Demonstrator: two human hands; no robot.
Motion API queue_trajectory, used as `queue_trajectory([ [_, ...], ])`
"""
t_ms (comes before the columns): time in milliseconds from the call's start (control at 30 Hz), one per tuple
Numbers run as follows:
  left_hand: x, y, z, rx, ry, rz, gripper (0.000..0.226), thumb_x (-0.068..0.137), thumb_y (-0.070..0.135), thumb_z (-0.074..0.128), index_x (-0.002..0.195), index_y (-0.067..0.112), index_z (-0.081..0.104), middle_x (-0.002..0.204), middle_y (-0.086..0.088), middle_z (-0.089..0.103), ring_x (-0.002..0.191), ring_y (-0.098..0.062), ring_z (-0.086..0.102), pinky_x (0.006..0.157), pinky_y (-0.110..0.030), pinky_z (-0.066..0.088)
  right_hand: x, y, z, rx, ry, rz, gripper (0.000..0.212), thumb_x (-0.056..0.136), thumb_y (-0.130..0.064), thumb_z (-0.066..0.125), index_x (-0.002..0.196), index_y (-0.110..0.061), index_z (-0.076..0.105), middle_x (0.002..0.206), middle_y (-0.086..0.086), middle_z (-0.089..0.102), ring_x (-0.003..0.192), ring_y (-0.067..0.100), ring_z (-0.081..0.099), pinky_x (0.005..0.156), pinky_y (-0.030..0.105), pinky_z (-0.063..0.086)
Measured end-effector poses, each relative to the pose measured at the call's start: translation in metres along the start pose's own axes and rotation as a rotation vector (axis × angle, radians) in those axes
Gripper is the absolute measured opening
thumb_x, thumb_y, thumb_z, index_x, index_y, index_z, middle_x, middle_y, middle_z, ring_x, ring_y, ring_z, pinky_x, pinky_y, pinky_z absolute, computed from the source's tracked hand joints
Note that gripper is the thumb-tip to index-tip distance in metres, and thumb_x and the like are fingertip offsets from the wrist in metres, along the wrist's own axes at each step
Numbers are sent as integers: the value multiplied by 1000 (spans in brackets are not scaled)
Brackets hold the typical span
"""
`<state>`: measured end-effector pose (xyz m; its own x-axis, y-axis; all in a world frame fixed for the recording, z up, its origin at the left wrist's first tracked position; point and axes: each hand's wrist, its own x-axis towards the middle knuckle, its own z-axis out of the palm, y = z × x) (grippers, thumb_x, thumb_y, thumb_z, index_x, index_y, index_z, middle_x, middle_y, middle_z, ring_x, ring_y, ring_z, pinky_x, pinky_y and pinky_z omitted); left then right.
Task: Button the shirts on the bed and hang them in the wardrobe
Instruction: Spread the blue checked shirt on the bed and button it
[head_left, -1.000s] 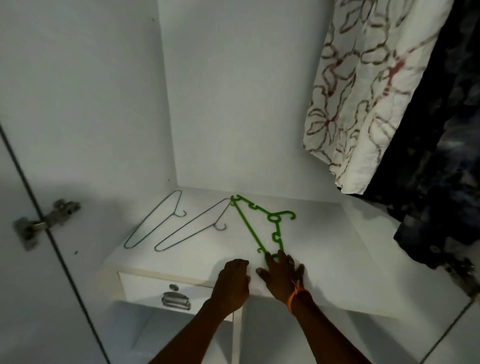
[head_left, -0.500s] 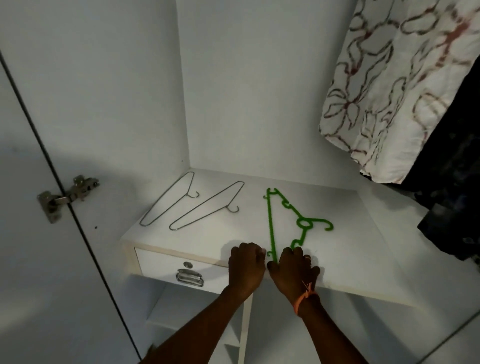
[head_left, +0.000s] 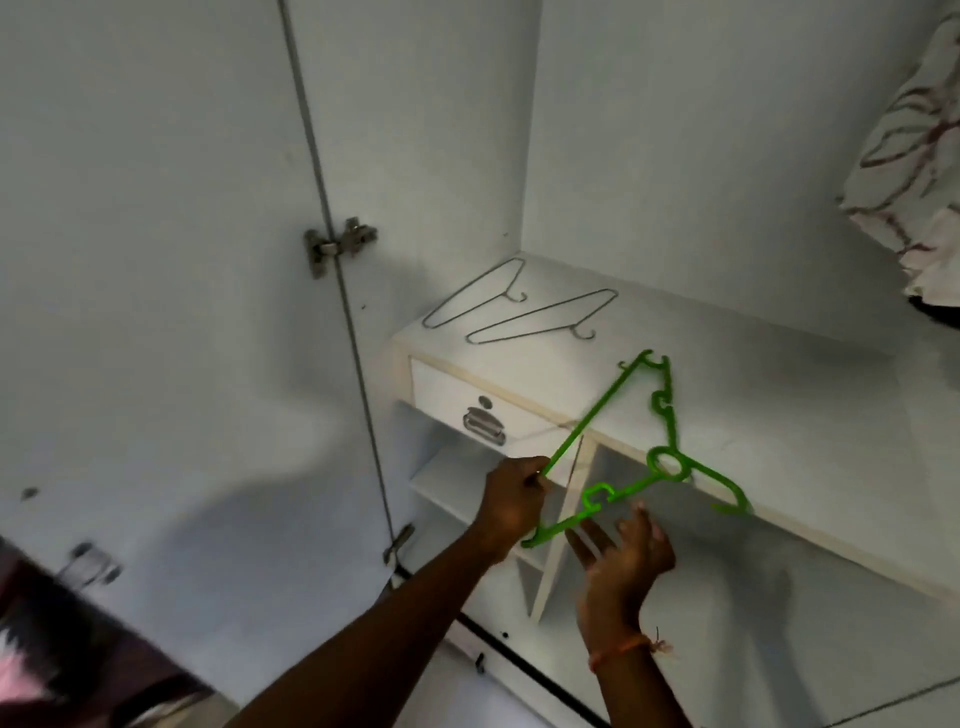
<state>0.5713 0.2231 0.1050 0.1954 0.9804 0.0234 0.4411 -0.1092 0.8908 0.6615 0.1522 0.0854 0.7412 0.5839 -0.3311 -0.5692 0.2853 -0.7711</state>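
Observation:
A green plastic hanger (head_left: 666, 464) is lifted off the white wardrobe shelf (head_left: 769, 405) and hangs in the air in front of it. My left hand (head_left: 511, 501) grips its straight bottom bar near one corner. My right hand (head_left: 626, 551) is just below the hanger with fingers spread, not gripping it. Two metal wire hangers (head_left: 540, 314) lie flat at the back left of the shelf. A white shirt with a red-brown flower print (head_left: 904, 156) hangs at the upper right.
The open wardrobe door (head_left: 156, 312) with its metal hinge (head_left: 337, 244) stands at the left. A drawer with a metal handle (head_left: 483, 423) sits under the shelf, with open compartments (head_left: 457, 478) below. Dark patterned fabric (head_left: 67, 649) shows at the bottom left.
The green hanger lay on the shelf with both hands at its near end; now my left hand has lifted it off the shelf. My right hand has let go. The view swung left.

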Motion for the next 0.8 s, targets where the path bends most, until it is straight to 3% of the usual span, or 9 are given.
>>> queue_trajectory([
  [67,-19,-24,-29,70,5,76,35,86,-16,48,111,-4,70,99,-18,71,95,-23,64,73,0,36,-6,7,4,69,-98,226,37,101,-43,49,127,-18,46,99,19,59,80,36,64,71,45,55],
  [167,-62,-59,-78,137,-19,104,37,87,-15,51,117,-1,68,93,-12,72,94,-27,67,81,-17,46,-36,30,16,92,-131,510,34,101,-51,40,98,-18,47,73,12,57,62,27,58,69,38,50],
  [233,-100,-86,-113,151,5,63,40,86,-14,50,118,2,68,86,-1,67,88,-22,65,79,-22,49,-65,57,18,37,-136,624,34,101,-51,41,85,-20,43,66,7,52,56,22,50,63,31,42],
  [367,-183,-132,-180,202,65,15,55,75,-17,43,117,8,68,76,13,58,70,1,57,69,-8,40,-127,116,10,-52,-106,799,43,97,-57,38,78,-18,39,67,6,46,57,20,43,63,29,36],
  [467,-252,-176,-232,139,129,-119,59,72,-22,43,114,9,70,72,15,60,57,7,53,66,-24,46,-180,162,5,-73,-117,864,51,99,-61,27,69,-20,33,52,4,39,49,18,34,58,25,28],
  [567,-327,-222,-285,198,220,-163,47,67,-14,53,95,16,75,79,11,68,65,12,55,63,-18,47,-262,206,0,-191,-197,869,53,99,-62,22,65,-22,29,38,-1,34,33,13,31,53,25,22],
  [633,-374,-247,-319,236,268,-263,37,73,-7,61,96,19,75,86,1,74,70,6,59,66,-20,51,-318,234,-2,-267,-245,883,46,96,-58,27,66,-24,30,39,-1,34,33,13,31,53,24,21],
  [800,-476,-305,-398,319,326,-529,26,74,4,77,95,19,77,89,1,74,77,-14,67,72,-30,54,-448,296,-10,-472,-348,864,42,91,-45,34,60,-17,38,40,1,38,38,16,34,50,22,26],
])
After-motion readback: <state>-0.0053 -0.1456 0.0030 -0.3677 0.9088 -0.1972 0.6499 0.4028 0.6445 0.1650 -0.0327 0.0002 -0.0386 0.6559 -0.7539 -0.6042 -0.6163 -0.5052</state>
